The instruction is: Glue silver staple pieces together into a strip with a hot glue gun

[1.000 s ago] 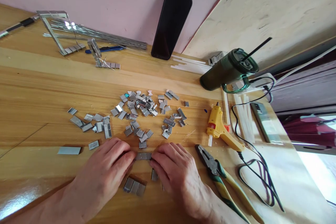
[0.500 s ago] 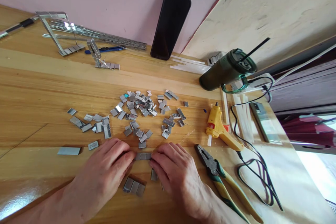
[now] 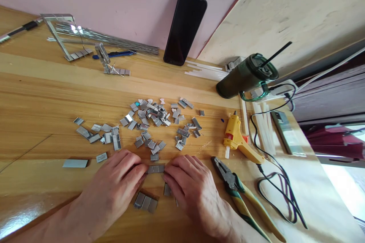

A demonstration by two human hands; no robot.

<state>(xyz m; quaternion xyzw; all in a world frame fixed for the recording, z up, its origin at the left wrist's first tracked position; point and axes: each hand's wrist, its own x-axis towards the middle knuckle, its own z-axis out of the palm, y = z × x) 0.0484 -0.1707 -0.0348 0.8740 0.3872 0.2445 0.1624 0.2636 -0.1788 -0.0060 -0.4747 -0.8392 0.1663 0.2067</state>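
Between my two hands lies a short strip of grey metal pieces (image 3: 155, 169) set end to end. My left hand (image 3: 115, 184) pinches its left end, fingers closed. On the right end, my right hand (image 3: 192, 188) has its fingers closed too; both fingertips hide the strip's ends. Just below, near the left thumb, sits a group of joined metal pieces (image 3: 146, 202). A single metal piece (image 3: 167, 189) lies under the right fingers, partly covered. Beyond the hands spreads a pile of loose bent metal pieces (image 3: 155, 113).
Pliers (image 3: 232, 182) lie right of my right hand, with a yellow glue gun (image 3: 235, 134) and its cable behind. A tumbler (image 3: 246, 76) with a straw stands farther back. A black phone (image 3: 185, 28) leans on the wall. Metal rods (image 3: 108, 40) lie at back left.
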